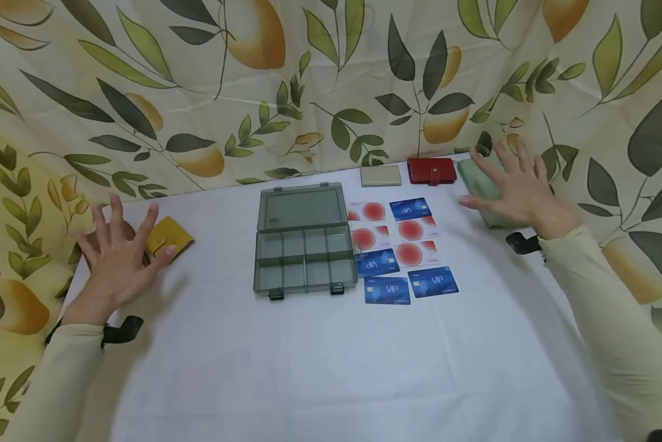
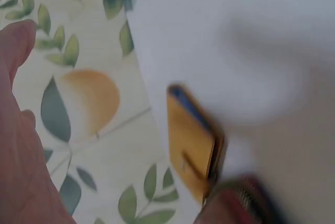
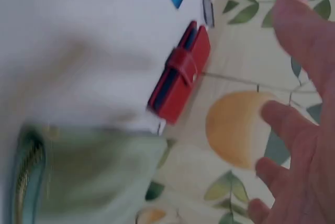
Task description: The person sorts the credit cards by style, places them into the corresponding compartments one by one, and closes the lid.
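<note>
Left hand (image 1: pixel 114 261), raised beside the yellow wallet (image 1: pixel 167 236), grips nothing; fingers spread. Blue cards (image 1: pixel 387 291) lie spread beside the case (image 1: pixel 303 261), presumably for visibility; it stands open, compartments apparently exposed for access. Right hand (image 1: pixel 521 190), likewise released, hangs over the green pouch (image 3: pixel 99 169). Farthest, a strap secures the red wallet (image 1: pixel 422 170).

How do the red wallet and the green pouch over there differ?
The red wallet is smaller; the green pouch is larger. The wallet has a strap across it, while the pouch shows a zipper. Both lie side by side.
</note>
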The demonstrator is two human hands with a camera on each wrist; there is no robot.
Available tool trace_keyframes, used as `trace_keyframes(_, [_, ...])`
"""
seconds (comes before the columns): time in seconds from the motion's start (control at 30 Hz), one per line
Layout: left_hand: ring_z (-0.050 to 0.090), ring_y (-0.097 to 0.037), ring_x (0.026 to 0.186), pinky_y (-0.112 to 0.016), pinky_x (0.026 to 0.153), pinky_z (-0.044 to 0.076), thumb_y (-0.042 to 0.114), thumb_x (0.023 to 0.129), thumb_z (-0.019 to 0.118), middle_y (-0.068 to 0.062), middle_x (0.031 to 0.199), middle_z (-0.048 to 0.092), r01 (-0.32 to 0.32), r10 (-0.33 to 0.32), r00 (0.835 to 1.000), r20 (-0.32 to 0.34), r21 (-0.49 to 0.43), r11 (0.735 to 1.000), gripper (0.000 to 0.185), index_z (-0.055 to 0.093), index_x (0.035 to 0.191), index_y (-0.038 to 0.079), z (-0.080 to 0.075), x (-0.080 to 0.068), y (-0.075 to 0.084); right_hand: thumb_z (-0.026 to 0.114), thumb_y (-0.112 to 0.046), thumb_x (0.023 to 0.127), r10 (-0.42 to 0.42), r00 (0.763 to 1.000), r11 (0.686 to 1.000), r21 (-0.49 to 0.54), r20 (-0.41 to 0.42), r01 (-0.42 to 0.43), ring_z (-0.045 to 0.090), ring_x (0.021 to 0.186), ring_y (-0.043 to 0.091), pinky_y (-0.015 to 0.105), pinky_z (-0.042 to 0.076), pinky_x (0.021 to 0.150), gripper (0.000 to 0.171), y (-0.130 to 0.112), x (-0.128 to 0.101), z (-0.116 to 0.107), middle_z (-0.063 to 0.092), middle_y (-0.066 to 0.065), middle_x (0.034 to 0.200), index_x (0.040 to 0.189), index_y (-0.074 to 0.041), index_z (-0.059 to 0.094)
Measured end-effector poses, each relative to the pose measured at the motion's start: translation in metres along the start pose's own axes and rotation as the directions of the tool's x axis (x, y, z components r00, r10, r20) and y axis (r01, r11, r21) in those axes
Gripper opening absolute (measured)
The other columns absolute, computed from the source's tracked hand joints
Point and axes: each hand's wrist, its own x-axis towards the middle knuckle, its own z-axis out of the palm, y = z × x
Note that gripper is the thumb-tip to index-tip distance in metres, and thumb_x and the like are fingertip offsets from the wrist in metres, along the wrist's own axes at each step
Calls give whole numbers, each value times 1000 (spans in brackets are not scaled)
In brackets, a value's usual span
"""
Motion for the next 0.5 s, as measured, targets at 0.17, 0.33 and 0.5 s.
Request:
trace_keyframes(0.17, [-39, -42, 155, -81, 111, -23, 63, 104, 53, -10, 170, -39, -27, 30, 999, 39, -69, 997, 95, -6, 171, 30, 23, 2, 16, 68, -59, 97, -71, 996, 997, 34, 52, 69, 3, 158, 57, 82, 9, 118, 87, -16, 17, 19, 12, 28, 174, 165, -14, 38])
trace_keyframes(0.33, [-33, -43, 158, -81, 115, -14, 61, 101, 61, -15, 172, -33, -47, 61, 995, 79, -165, 985, 104, -8, 172, 27, 52, 3, 41, 77, -31, 98, -120, 987, 977, 188, 108, 98, 21, 151, 57, 78, 24, 117, 73, -33, 34, 41, 28, 30, 166, 159, -5, 46])
trace_keyframes(0.5, [-26, -43, 160, -77, 120, -10, 56, 99, 65, -15, 174, -29, -38, 86, 985, 147, -307, 951, 110, -10, 172, 21, 80, 3, 66, 76, -18, 99, -159, 982, 940, 320, 105, 118, 28, 151, 53, 75, 27, 119, 63, -42, 46, 58, 36, 29, 162, 155, -2, 51])
